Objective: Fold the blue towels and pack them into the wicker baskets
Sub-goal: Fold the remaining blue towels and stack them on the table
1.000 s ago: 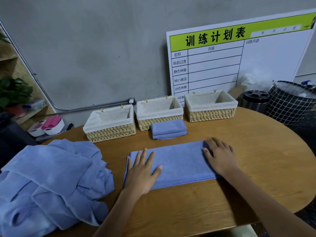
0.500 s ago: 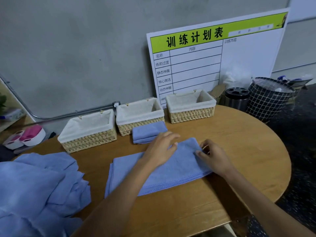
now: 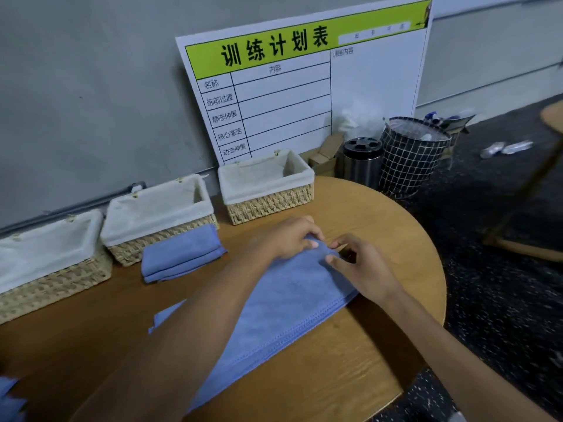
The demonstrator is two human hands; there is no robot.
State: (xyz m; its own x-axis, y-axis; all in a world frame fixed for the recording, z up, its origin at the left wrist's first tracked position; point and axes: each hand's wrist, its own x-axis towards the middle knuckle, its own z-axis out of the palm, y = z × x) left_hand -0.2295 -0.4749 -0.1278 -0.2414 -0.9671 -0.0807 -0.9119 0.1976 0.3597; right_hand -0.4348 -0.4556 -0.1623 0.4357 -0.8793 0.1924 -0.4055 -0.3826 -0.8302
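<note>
Both hands are pinched on the right end of the half-folded blue towel [image 3: 274, 303] on the table [image 3: 380, 214]: left hand [image 3: 289, 239], right hand [image 3: 359, 269]. Its long axis runs toward lower left, so that end probably gets carried that way.

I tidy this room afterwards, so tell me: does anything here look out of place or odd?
On the table, nothing much: the folded towel lies in front of the middle basket, not in it. Off the table, two clear bottles lie on the dark floor, like litter.
</note>
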